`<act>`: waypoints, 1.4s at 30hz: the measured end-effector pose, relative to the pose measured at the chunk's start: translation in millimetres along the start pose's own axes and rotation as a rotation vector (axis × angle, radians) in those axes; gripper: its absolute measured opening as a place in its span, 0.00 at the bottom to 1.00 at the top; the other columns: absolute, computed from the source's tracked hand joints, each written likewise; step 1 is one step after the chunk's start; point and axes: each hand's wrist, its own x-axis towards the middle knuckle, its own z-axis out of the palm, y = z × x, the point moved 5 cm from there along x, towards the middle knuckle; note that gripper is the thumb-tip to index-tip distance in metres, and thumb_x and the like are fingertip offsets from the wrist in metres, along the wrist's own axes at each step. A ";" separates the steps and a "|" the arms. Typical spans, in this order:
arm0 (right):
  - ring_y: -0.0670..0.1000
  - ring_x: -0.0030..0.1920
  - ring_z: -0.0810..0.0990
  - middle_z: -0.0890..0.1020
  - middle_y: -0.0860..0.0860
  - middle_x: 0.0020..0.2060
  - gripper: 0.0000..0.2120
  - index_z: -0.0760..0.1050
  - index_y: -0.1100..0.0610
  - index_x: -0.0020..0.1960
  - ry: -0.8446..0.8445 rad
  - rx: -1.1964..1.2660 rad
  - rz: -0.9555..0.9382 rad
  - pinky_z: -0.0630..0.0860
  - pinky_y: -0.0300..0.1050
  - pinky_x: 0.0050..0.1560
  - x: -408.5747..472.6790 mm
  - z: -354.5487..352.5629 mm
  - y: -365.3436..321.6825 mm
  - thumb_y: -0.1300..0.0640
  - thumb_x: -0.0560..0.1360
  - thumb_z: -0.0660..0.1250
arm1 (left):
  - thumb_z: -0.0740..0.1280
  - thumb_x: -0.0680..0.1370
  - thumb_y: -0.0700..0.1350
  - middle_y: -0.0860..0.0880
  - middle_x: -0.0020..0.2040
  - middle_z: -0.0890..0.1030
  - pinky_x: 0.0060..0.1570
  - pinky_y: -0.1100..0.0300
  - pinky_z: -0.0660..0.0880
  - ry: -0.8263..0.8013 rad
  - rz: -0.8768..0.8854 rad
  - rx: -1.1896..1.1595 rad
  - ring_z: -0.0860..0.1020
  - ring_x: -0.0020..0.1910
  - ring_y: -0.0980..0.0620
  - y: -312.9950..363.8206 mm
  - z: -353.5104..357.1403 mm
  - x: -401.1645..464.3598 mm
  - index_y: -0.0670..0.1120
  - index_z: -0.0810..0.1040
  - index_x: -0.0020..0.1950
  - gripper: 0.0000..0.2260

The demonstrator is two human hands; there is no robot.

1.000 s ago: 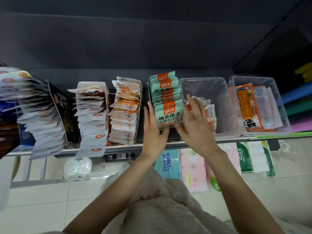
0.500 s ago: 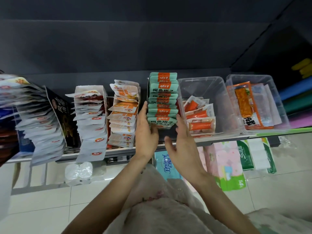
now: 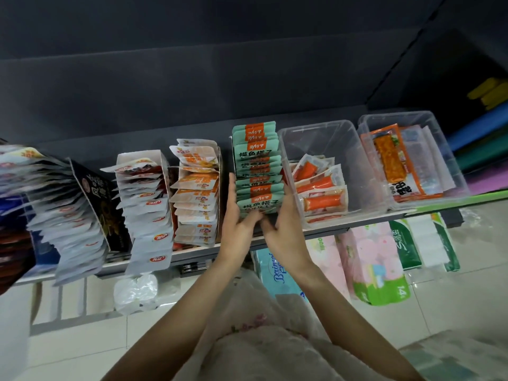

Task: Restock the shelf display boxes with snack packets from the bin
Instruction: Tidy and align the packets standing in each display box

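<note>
Green-and-orange packets (image 3: 257,171) stand in a tight row mid-shelf, running near to far. Left hand (image 3: 237,224) flat along the row's left side, thumb curled under the nearest packet; right hand (image 3: 284,224) grasping it from the right, fingers bent beneath. Just right: clear bin (image 3: 354,166) holding orange stick packets (image 3: 320,193). Further right, second clear bin (image 3: 439,149) with a large orange pack (image 3: 391,163). Left of the row: white display boxes (image 3: 154,160) of fanned sachets. Tissue packs (image 3: 371,265) on the floor below the shelf
</note>
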 end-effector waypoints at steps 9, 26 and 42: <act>0.47 0.72 0.64 0.63 0.48 0.73 0.40 0.47 0.52 0.77 -0.160 0.111 0.034 0.65 0.56 0.71 -21.3 -5.7 8.2 0.66 0.71 0.62 | 0.60 0.75 0.30 0.60 0.67 0.69 0.56 0.72 0.70 -0.075 -0.032 -0.093 0.72 0.62 0.68 -2.3 1.8 -17.2 0.49 0.43 0.78 0.38; 0.44 0.49 0.82 0.82 0.49 0.54 0.21 0.72 0.56 0.65 -0.048 -0.366 -0.156 0.76 0.31 0.50 -10.8 -60.4 -31.0 0.66 0.73 0.68 | 0.58 0.81 0.35 0.66 0.57 0.70 0.44 0.83 0.66 0.015 -0.245 -0.021 0.70 0.44 0.83 5.5 -17.0 -23.5 0.47 0.57 0.76 0.25; 0.42 0.55 0.76 0.77 0.52 0.63 0.26 0.63 0.55 0.74 -0.045 -0.357 -0.170 0.63 0.17 0.52 9.6 -46.9 -37.1 0.67 0.77 0.60 | 0.61 0.77 0.57 0.62 0.77 0.54 0.76 0.54 0.51 -0.015 -0.238 0.027 0.53 0.75 0.64 14.9 -2.0 -20.6 0.59 0.48 0.77 0.33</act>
